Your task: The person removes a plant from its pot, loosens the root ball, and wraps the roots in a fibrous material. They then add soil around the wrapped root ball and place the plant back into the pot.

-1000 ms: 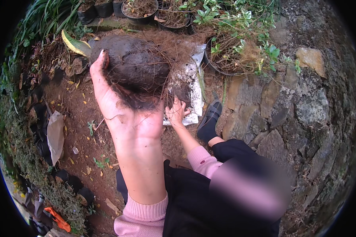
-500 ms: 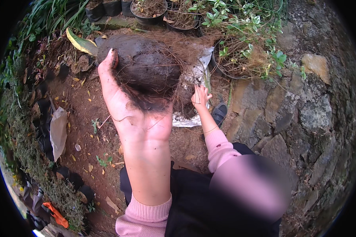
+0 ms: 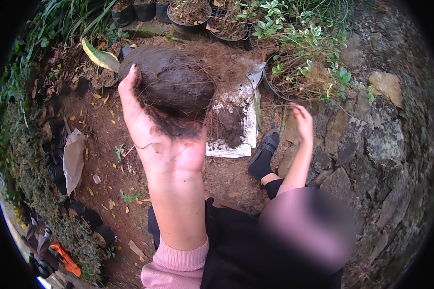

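Observation:
My left hand [image 3: 171, 137], palm up and smeared with dark soil, holds a rounded clump of wet dark soil [image 3: 176, 82]. Its thumb lies along the clump's left side, and the other fingers are hidden under it. Loose brown fibres [image 3: 222, 60] cling to the clump's right end. A soil-stained white plastic sheet [image 3: 248, 113] lies just beyond, with dark soil on it. My right hand [image 3: 304, 123] is raised at the right, apart from the clump, close to the rim of a black pot [image 3: 271, 89]. Its fingers are loosely stretched, with nothing visible in them.
Leafy variegated plants [image 3: 299, 33] and more fibre fill the pot area. Several pots [image 3: 190, 26] line the far edge. A rough stone wall [image 3: 376, 144] runs along the right. At the left, a pale plastic piece [image 3: 74, 159] lies by dark plant bags. A sandalled foot [image 3: 265, 151] stands near the sheet.
My right hand has moved right, away from the sheet and fibres toward the pot. The sheet and the foot show more. My left hand still holds the clump, almost unmoved.

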`<state>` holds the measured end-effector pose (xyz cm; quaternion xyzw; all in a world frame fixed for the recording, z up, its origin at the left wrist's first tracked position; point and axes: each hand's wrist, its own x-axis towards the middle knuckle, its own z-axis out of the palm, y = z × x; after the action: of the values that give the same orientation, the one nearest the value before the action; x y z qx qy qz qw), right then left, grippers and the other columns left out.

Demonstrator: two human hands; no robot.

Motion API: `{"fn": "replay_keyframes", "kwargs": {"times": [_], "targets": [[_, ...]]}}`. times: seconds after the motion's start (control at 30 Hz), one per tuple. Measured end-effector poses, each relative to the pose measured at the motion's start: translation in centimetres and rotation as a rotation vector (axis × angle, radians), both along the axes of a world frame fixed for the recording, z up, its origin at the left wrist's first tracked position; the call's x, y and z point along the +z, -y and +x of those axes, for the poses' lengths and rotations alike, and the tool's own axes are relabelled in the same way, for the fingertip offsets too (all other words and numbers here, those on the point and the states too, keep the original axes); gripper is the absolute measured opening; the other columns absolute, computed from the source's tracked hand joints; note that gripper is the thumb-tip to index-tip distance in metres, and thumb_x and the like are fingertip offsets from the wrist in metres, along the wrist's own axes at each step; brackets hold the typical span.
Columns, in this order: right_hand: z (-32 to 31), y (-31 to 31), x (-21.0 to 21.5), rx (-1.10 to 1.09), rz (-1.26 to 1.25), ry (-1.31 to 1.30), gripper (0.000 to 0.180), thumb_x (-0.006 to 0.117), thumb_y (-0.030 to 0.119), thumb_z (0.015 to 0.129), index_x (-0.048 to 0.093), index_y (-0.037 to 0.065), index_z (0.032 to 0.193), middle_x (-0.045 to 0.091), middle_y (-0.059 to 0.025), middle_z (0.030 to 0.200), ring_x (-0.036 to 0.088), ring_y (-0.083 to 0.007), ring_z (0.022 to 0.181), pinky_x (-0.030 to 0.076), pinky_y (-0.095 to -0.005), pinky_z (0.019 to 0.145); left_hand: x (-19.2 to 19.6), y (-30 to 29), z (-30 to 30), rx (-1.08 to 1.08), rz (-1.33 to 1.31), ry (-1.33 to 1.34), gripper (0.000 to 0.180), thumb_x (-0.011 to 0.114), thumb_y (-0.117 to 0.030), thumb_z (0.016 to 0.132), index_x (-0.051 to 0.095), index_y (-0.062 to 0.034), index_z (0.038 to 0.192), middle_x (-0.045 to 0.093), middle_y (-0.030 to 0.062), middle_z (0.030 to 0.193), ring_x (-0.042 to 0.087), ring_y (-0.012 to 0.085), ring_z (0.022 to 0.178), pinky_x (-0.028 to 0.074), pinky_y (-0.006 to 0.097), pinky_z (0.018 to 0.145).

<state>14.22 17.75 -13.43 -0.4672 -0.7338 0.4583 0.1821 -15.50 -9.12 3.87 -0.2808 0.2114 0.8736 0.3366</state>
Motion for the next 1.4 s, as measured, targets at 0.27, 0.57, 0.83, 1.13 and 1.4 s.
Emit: {"fn": "replay_keyframes", "kwargs": {"times": [0.27,0.57,0.83,1.13,1.4], "targets": [[14.4,-0.9,3.0,-0.446,0.327,0.814,0.059,0.065,0.032,0.079,0.048,0.015,0.133,0.060,-0.0156,0.120,0.055,-0.0345,0.113,0.036,-0.0513,0.098,0.5,0.4,-0.5,0.005,-0.050,-0.033,0.042,0.060,-0.039,0.081,0.056,-0.0129,0.114,0.060,0.0064,0.109,0.058,0.0254,0.098,0.049,0.047,0.083],[12.2,-1.1,8.7,-0.360,-0.003,0.971,0.046,0.060,0.051,0.078,0.072,0.010,0.095,0.063,-0.0153,0.112,0.062,-0.0302,0.100,0.046,-0.0376,0.087,-0.2,0.2,-0.7,-0.017,-0.005,-0.030,0.048,0.063,-0.038,0.078,0.054,-0.0143,0.119,0.055,0.0092,0.119,0.053,0.0301,0.107,0.044,0.056,0.091],[10.3,3.8,12.9,-0.344,0.717,0.584,0.048,0.071,0.016,0.075,0.058,0.009,0.120,0.062,-0.0189,0.111,0.061,-0.0336,0.103,0.047,-0.0374,0.087,1.3,-0.7,1.0,-0.019,-0.036,-0.044,0.047,0.063,-0.037,0.079,0.054,-0.0148,0.119,0.054,0.0090,0.120,0.051,0.0304,0.110,0.041,0.057,0.093],[11.0,5.3,20.4,-0.165,0.434,0.487,0.032,0.065,0.017,0.080,0.063,0.002,0.108,0.065,-0.0150,0.109,0.061,-0.0305,0.102,0.046,-0.0348,0.087,2.4,-0.8,2.7,-0.110,0.040,-0.124,0.048,0.064,-0.039,0.076,0.054,-0.0153,0.117,0.056,0.0091,0.119,0.053,0.0310,0.106,0.044,0.057,0.088],[4.1,-1.0,30.5,0.204,0.522,0.557,0.030,0.062,0.017,0.084,0.062,0.004,0.111,0.067,-0.0084,0.098,0.063,-0.0160,0.086,0.049,-0.0304,0.081,2.2,-1.3,3.7,-0.156,-0.031,-0.038,0.045,0.053,-0.044,0.080,0.054,-0.0149,0.115,0.056,0.0097,0.116,0.052,0.0286,0.107,0.040,0.053,0.092]]}}
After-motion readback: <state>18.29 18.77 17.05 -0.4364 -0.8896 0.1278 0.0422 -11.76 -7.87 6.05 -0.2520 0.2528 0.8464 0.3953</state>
